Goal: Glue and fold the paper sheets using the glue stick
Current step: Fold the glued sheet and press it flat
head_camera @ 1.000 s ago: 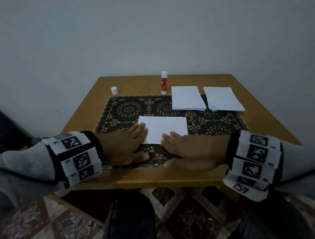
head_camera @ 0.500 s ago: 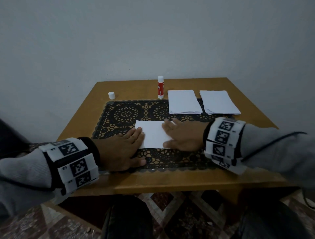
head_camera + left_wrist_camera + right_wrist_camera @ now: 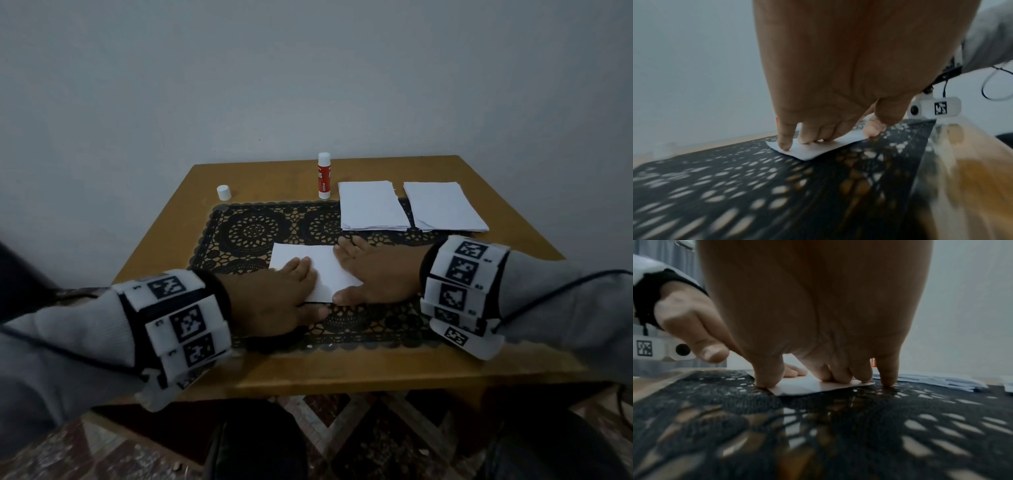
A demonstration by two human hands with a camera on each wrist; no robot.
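Both hands press a folded sheet [image 3: 320, 270] flat on the lace mat [image 3: 246, 233], which looks like the tail end of one glue-and-fold round. Judging by the layout, this sheet is already glued and folded and is being smoothed down. The glue stick [image 3: 323, 176] stands upright w/ its cap [image 3: 223, 192] off, well beyond the fingertips, cap apart to the left. Two stacks of paper [image 3: 371, 205] [image 3: 443, 205] lie just past the right fingers; can't tell which is finished work and which is waiting, so how many sheets remain is unclear. Recapping the stick is also left.

Left hand [image 3: 274, 298]: palm down, fingers [image 3: 784, 139] straight and close together, tips on the sheet's left half, thumb out toward the near edge. Nothing gripped.

Right hand [image 3: 376, 274]: also palm down, coming in from the right, fingers [image 3: 838, 374] straight and mostly side by side, pressing the sheet's right end; the thumb tip sits at the near corner and the little finger lands on the mat just off the far edge. No pinch, only downward pressure.

The sheet lies under and between both sets of fingertips, flat on the mat, about mid-table.
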